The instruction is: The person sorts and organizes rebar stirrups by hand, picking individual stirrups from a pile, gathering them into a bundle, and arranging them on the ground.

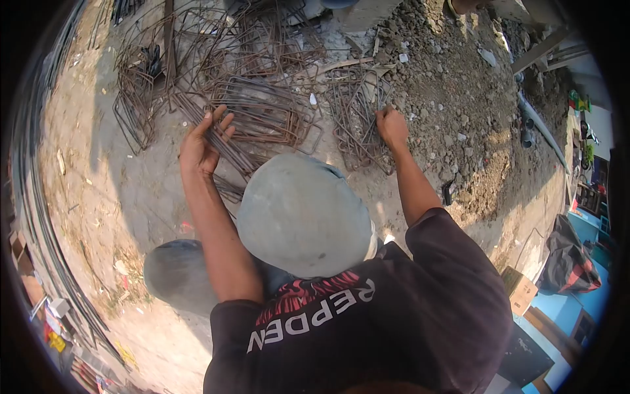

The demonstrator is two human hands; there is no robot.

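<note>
My left hand (205,139) is palm up with its fingers apart, beside a bundle of rusty bent bars (230,150). The bars run close against the fingers; I cannot tell how firmly they touch. Closed in a fist, my right hand (392,125) is at the right edge of a flat pile of rebar stirrups (357,125) and appears to grip one of them. Between the hands lies a neater stack of rectangular rebar stirrups (262,111). My knees (305,213) are bent in front of me, in grey trousers.
A tangle of bent steel (243,33) spreads behind the stacks. Broken soil and rubble (446,98) rise at the right, with a grey pipe (543,128) beyond. Long bars (39,217) lie along the left edge. A dark bag (569,256) is at the far right.
</note>
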